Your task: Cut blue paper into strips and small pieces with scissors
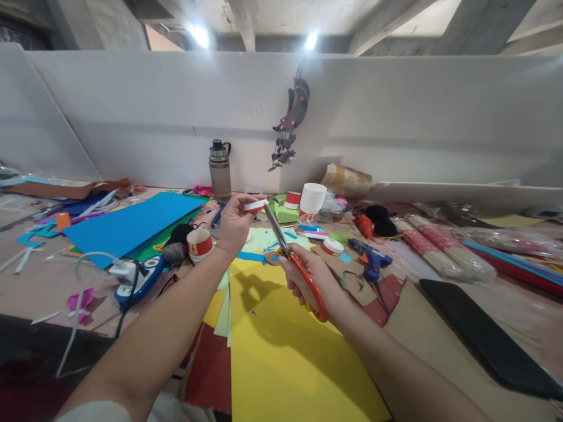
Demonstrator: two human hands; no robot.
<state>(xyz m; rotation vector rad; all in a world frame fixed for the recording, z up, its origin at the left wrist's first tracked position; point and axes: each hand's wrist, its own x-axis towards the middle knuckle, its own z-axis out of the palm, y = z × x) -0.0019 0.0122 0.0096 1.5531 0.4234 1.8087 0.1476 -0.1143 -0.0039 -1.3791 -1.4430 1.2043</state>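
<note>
My left hand (236, 225) pinches a small white and red piece of paper cup (255, 206) above the table. In my right hand (314, 275) are orange-handled scissors (310, 287), their blades pointing up and away, with the tips at the right end of the cup piece. Whether the blades touch it I cannot tell. Below both hands lies a yellow sheet (281, 351), crossed by their shadow. Behind the hands stand a red and white paper cup piece (292, 200) and a stack of white paper cups (313, 198).
A blue sheet (136, 223), a cut red cup (200, 241) and a blue power strip (139, 281) lie left. On the right are a blue glue gun (373, 261), bundled sticks (440, 249) and a black slab-like object (488, 337). A bottle (220, 171) stands behind.
</note>
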